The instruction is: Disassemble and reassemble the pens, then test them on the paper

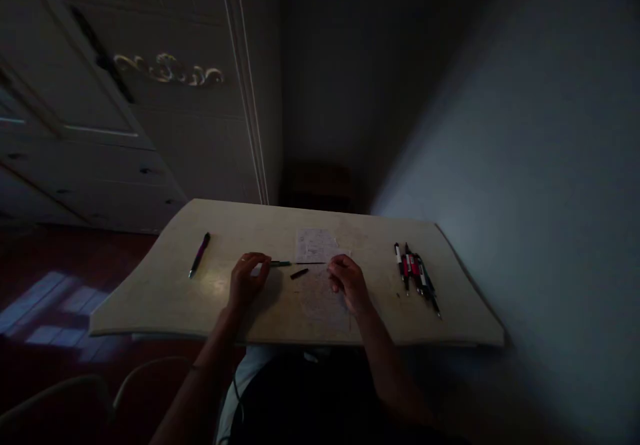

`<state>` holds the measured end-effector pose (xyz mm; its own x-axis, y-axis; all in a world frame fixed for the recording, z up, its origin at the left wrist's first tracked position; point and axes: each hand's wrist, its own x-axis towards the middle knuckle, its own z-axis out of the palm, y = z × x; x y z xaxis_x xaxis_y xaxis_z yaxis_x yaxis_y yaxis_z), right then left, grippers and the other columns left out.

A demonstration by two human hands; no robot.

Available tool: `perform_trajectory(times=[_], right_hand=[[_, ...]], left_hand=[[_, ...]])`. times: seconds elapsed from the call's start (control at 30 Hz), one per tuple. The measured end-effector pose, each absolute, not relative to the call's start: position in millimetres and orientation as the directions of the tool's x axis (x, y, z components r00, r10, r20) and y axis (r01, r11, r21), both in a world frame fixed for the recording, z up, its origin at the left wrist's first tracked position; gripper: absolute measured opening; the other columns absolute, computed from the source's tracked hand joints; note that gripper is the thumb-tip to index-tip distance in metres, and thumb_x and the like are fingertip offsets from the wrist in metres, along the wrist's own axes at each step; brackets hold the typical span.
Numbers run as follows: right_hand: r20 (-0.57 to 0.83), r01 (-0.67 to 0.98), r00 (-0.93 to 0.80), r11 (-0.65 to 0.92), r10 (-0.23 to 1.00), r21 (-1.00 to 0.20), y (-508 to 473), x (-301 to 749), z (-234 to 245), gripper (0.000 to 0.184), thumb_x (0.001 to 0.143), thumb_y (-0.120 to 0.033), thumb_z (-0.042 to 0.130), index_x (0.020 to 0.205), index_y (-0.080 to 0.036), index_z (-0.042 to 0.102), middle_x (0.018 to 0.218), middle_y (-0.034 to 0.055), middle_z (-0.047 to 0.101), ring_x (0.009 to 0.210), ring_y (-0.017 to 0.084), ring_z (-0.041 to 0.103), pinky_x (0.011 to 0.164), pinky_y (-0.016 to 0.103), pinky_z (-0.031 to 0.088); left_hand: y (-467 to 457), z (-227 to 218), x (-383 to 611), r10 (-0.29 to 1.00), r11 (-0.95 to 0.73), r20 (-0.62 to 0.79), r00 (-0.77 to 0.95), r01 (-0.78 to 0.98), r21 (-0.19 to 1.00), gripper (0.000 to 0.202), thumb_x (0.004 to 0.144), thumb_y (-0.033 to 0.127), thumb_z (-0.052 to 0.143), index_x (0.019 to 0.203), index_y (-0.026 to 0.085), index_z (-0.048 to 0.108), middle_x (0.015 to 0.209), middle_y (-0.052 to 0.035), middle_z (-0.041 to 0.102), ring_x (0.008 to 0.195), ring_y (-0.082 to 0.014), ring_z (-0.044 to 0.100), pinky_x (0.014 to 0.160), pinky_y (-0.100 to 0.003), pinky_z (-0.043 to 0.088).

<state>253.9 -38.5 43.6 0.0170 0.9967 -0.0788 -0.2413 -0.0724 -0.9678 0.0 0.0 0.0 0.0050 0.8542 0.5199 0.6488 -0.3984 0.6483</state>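
Note:
My left hand (249, 273) is closed on a slim pen barrel (281, 263), which sticks out to the right from between thumb and fingers. My right hand (346, 277) pinches a thin dark rod (311, 263), which looks like a pen refill. The rod points left, in line with the barrel; whether their ends touch is too small to tell. A short dark pen piece (299, 274), perhaps a cap or grip, lies on the table just below them. Behind the rod is a sheet of paper (314, 239) with faint marks.
The pale table (270, 221) has curved edges. A dark pen with a purple part (200, 255) lies at the left. Several pens and markers (413, 268) are bunched at the right, near the wall (550, 198). A white cabinet (200, 138) stands behind at left.

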Motion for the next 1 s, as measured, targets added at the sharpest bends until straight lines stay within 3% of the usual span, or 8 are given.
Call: perform_trajectory(times=[0.1, 0.2, 0.33, 0.47, 0.77, 1.0], right_hand=[[-0.061, -0.226, 0.031, -0.052, 0.998, -0.973, -42, 261, 46, 0.027, 0.073, -0.041, 0.067, 0.08, -0.018, 0.054, 0.067, -0.0037, 0.062, 0.039, 0.005, 0.047, 0.038, 0.016, 0.035], [-0.065, -0.209, 0.065, -0.051, 0.996, -0.977, -46, 270, 45, 0.028, 0.072, -0.042, 0.068, 0.081, -0.018, 0.055, 0.067, -0.0035, 0.064, 0.037, 0.005, 0.047, 0.036, 0.016, 0.035], [-0.091, -0.213, 0.125, -0.063, 0.988, -0.975, -53, 280, 41, 0.031, 0.07, -0.043, 0.071, 0.082, -0.017, 0.058, 0.065, -0.0028, 0.064, 0.037, 0.005, 0.048, 0.035, 0.016, 0.036], [-0.112, -0.251, 0.171, -0.066, 0.979, -0.966, -61, 287, 33, 0.032, 0.069, -0.042, 0.072, 0.084, -0.016, 0.059, 0.064, -0.0033, 0.063, 0.037, 0.005, 0.048, 0.036, 0.015, 0.036], [-0.118, -0.267, 0.216, -0.057, 0.969, -0.962, -75, 291, 16, 0.032, 0.071, -0.043, 0.072, 0.082, -0.017, 0.058, 0.064, -0.0035, 0.062, 0.036, 0.004, 0.047, 0.034, 0.015, 0.034], [-0.099, -0.303, 0.249, -0.02, 0.963, -0.953, -80, 297, 12, 0.03, 0.072, -0.043, 0.073, 0.08, -0.018, 0.059, 0.064, -0.0032, 0.061, 0.037, 0.005, 0.047, 0.034, 0.016, 0.035]], left_hand=[[2, 4, 15, 0.84, -0.456, 0.538, 0.07, 0.63, 0.629, 0.023, 0.09, 0.035, 0.053, 0.085, 0.019, 0.069, 0.088, -0.0082, 0.069, 0.085, -0.0192, 0.062, 0.081, -0.034, 0.051], [10, 9, 35, 0.822, -0.539, 0.517, 0.239, 0.622, 0.568, 0.022, 0.091, 0.031, 0.053, 0.089, 0.022, 0.073, 0.095, -0.0087, 0.07, 0.092, -0.0205, 0.062, 0.084, -0.037, 0.05], [24, 16, 62, 0.813, -0.579, 0.39, 0.433, 0.676, 0.456, 0.019, 0.089, 0.028, 0.058, 0.092, 0.024, 0.075, 0.107, -0.0094, 0.069, 0.101, -0.0251, 0.059, 0.088, -0.042, 0.046], [38, 22, 83, 0.791, -0.608, 0.252, 0.557, 0.676, 0.417, 0.015, 0.085, 0.027, 0.064, 0.093, 0.023, 0.076, 0.102, -0.0098, 0.071, 0.099, -0.0268, 0.06, 0.088, -0.042, 0.044], [47, 22, 92, 0.799, -0.589, 0.125, 0.588, 0.725, 0.357, 0.014, 0.083, 0.021, 0.064, 0.087, 0.02, 0.077, 0.093, -0.0117, 0.07, 0.095, -0.0278, 0.06, 0.084, -0.04, 0.044], [45, 23, 97, 0.779, -0.625, 0.083, 0.622, 0.759, 0.18, 0.02, 0.09, 0.023, 0.054, 0.089, 0.016, 0.073, 0.096, -0.0122, 0.068, 0.098, -0.0254, 0.058, 0.084, -0.037, 0.043]])
